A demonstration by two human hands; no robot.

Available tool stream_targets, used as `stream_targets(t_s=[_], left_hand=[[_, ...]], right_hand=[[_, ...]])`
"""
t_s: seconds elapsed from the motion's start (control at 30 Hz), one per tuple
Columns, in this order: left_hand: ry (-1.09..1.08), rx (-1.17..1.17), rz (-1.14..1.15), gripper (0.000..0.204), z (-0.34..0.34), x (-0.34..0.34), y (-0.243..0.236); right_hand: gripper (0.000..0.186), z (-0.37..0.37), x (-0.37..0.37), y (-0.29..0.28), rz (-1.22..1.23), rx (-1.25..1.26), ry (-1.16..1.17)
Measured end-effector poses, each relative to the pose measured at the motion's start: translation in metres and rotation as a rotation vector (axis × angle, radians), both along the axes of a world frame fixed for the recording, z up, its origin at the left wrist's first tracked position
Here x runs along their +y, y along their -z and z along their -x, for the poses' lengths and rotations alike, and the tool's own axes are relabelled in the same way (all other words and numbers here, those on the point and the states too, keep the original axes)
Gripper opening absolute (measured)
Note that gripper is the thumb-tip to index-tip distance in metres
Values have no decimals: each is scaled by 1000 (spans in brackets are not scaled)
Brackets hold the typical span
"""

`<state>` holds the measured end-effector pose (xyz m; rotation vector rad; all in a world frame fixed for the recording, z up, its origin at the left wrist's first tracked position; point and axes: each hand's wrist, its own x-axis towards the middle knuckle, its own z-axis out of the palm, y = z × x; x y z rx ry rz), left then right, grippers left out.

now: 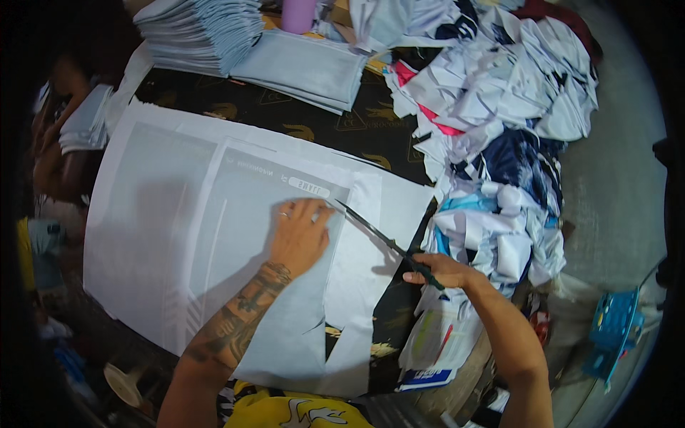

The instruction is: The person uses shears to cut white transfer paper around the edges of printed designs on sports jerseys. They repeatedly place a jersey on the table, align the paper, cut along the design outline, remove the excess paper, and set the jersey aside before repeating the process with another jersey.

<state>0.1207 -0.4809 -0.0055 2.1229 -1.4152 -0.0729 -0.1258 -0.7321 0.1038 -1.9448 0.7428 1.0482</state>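
Observation:
A large sheet of pale grey-blue printed fabric [178,235] lies spread flat over a dark patterned table. My left hand [301,235] presses flat on it with fingers spread, a ring on one finger. My right hand [437,271] grips the handles of long dark scissors [378,234], whose blades point up and left toward the fabric edge beside my left fingertips. A cut slit runs up the fabric near its lower edge, below my left hand.
Stacks of folded pale blue fabric pieces [207,32] sit at the back, with a purple cup [298,14] beside them. A heap of white, navy and pink fabric scraps [499,121] fills the right side. Another person sits at the left edge [64,128]. A blue crate [614,328] stands at lower right.

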Motion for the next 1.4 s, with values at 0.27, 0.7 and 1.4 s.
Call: stream_targets(t_s=[0.27,0.7,1.4], left_hand=[[17,-131,-88,55,22,-12,-2],[16,-139,-87,53,20,-13,-3],[44,51,-6,60,19,0,12]], right_hand=[[67,-108,-100,12,30,1,-410],[71,-129,-88,18,85,26,-423],[80,-245,-9,27,73,-31,-468]])
